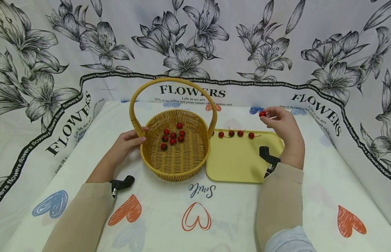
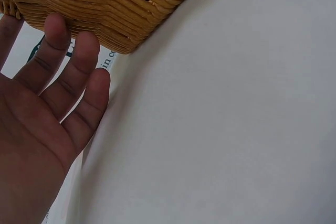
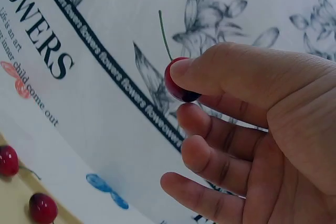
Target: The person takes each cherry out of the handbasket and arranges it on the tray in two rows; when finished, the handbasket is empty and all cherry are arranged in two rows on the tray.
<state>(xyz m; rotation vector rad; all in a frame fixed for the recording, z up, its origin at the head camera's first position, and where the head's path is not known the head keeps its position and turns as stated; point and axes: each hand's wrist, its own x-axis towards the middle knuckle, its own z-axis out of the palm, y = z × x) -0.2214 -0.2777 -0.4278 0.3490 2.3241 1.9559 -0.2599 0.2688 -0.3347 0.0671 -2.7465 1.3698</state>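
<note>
Between the thumb and fingers of my right hand (image 1: 281, 120) is a red cherry (image 3: 181, 81), raised above the back of the tray; its green stem points up in the right wrist view. At the left side of the wicker basket (image 1: 176, 175), my left hand (image 1: 127, 141) holds the foot of the handle and rim with thumb and index finger. Its other fingers (image 2: 79, 77) stretch loosely beside the woven wall in the left wrist view. Several cherries (image 1: 173, 135) lie inside the basket. More cherries (image 1: 240, 133) form a row along the far edge of the yellow tray (image 1: 236, 164).
The basket's tall arched handle (image 1: 173, 79) stands upright over it. The tray sits against the basket's right side. A white printed cloth (image 1: 163, 217) covers the table, and a flowered curtain (image 1: 116, 85) rises behind and at both sides.
</note>
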